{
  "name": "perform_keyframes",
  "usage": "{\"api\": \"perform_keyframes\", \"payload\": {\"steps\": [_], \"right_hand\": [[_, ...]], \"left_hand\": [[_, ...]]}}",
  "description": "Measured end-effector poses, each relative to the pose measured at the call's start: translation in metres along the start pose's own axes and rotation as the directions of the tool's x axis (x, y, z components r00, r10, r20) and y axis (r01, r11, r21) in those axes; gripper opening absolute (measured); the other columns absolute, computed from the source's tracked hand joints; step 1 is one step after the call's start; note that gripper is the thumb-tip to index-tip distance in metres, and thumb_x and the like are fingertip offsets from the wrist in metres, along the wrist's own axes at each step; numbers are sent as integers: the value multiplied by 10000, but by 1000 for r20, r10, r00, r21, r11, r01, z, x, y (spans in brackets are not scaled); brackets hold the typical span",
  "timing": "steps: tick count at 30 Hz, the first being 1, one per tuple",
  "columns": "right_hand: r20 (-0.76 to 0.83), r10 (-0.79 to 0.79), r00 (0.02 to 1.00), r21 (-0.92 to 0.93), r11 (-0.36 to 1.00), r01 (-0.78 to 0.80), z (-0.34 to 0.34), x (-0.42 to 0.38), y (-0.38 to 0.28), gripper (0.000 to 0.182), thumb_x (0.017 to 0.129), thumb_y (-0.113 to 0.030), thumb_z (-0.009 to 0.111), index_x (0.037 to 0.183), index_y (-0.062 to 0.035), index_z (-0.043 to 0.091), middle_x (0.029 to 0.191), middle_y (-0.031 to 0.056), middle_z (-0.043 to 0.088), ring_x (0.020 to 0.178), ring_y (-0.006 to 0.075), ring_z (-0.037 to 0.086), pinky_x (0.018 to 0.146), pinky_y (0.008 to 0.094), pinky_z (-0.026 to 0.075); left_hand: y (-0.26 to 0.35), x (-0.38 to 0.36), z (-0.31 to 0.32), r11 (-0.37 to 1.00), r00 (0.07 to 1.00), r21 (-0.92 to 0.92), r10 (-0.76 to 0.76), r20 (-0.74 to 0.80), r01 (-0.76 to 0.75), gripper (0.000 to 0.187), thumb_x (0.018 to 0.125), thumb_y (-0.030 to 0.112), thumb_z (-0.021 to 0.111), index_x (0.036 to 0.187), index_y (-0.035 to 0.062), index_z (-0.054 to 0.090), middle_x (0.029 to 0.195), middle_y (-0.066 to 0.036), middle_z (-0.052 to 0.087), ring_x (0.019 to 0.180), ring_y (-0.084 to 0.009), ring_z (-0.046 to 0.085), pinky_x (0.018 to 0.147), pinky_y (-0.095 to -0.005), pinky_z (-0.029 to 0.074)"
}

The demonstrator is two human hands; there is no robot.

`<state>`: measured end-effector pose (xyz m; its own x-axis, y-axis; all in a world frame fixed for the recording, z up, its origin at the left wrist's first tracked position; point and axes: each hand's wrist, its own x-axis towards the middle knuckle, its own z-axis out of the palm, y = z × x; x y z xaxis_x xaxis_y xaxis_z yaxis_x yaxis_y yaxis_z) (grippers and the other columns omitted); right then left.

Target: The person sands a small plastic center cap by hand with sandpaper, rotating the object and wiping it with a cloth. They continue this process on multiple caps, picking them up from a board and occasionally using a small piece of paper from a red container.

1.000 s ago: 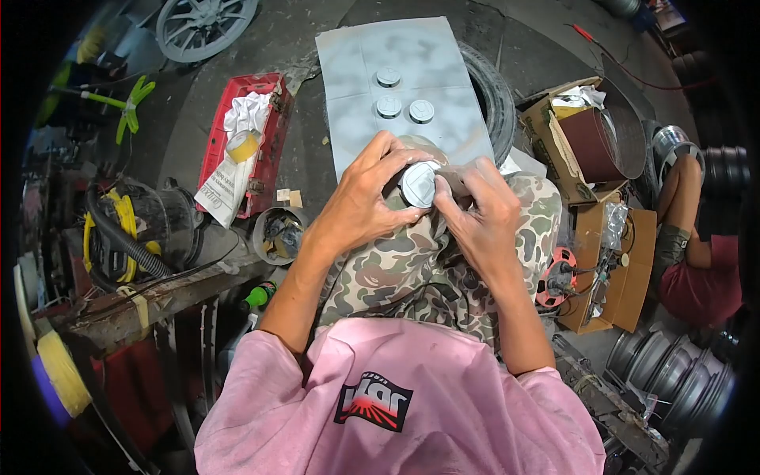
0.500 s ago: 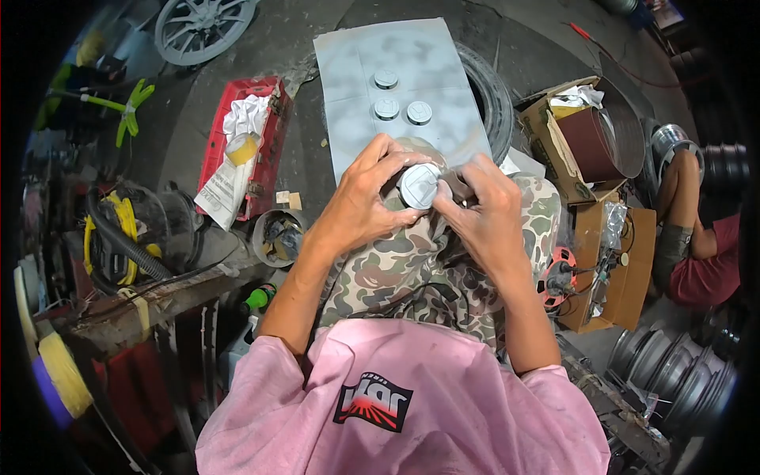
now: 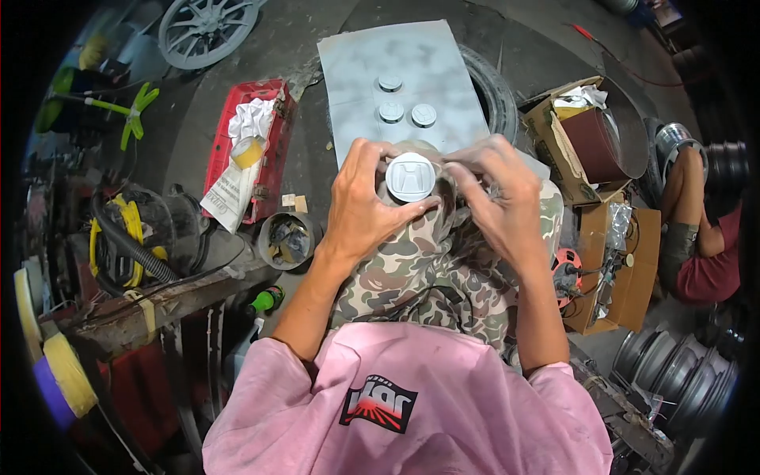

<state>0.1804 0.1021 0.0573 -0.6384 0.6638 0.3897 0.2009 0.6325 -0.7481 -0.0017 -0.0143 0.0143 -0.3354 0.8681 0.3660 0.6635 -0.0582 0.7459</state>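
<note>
A round pale grey cap with a raised emblem faces up, held between the thumb and fingers of my left hand. Just right of the cap is my right hand, its thumb and bent fingers close together; what it holds, if anything, is too small to make out. Beyond my hands lies a grey-painted board. Three similar round caps rest on it: one at the top, one at the lower left and one at the lower right.
The board lies on a tire. At left are a red crate with paper and tape, and a round tin. Cardboard boxes stand at right. Another person sits at far right.
My right hand has drawn back to the right, off the cap. The cap has turned and its emblem now shows fully. The view has shifted slightly.
</note>
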Motion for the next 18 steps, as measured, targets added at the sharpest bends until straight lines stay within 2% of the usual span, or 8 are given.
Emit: {"api": "perform_keyframes", "payload": {"steps": [1,2,3,5,10,13,15,18], "right_hand": [[-61,67,996,1,998,-67,1,-6,0,118,975,-76,785,973,32,737,850,124,634,763,261,676,715,357,538],[-60,71,996,2,997,-71,3,-13,-1,118,975,-76,785,973,32,737,850,124,634,763,261,676,715,357,538],[-35,177,984,-2,984,-177,6,-21,-2,142,969,-82,796,960,40,723,833,112,623,719,223,643,677,348,517],[-32,303,953,27,953,-302,13,-35,-6,200,952,-89,819,927,61,688,785,85,586,607,128,536,559,320,439],[-152,307,940,47,952,-303,27,-42,-19,204,943,-72,820,900,64,675,779,97,583,558,119,526,491,316,415],[-180,336,925,48,942,-333,28,-42,-22,207,928,-63,827,890,65,669,780,114,589,567,165,551,518,342,450],[-182,283,942,1,958,-288,30,-42,-21,193,903,-47,826,888,61,666,789,141,600,583,257,568,554,380,478],[-217,257,942,-67,959,-277,34,-39,-20,187,875,-38,825,882,54,662,798,160,610,614,337,584,593,420,496]], "left_hand": [[0,-3,1,1000,999,2,-27,-32,27,742,650,234,1047,1252,2,681,1034,-88,654,889,-227,664,773,-359,551],[1,-4,3,999,997,2,-48,-66,48,736,668,253,1048,1259,17,678,1007,-76,660,861,-203,657,747,-348,546],[15,-2,-2,988,991,-76,-133,-14,132,716,665,239,1044,1249,19,694,997,-71,662,839,-178,628,738,-346,534],[14,0,-7,990,992,-80,-111,54,115,693,668,218,1036,1244,22,703,989,-67,658,823,-173,607,726,-340,524],[13,-2,-4,996,992,-44,-70,106,75,629,702,166,980,1252,38,702,999,-102,649,781,-253,615,729,-388,552],[12,-10,5,997,997,-33,-70,39,71,637,685,120,966,1256,40,694,957,-88,629,746,-236,579,703,-388,533],[8,-16,11,998,998,-1,-61,-27,61,610,695,125,981,1242,48,724,926,-36,619,733,-142,536,598,-298,455],[9,-18,14,999,997,9,-43,-58,43,610,692,120,981,1242,59,724,915,-29,610,723,-145,536,593,-298,454]]}}
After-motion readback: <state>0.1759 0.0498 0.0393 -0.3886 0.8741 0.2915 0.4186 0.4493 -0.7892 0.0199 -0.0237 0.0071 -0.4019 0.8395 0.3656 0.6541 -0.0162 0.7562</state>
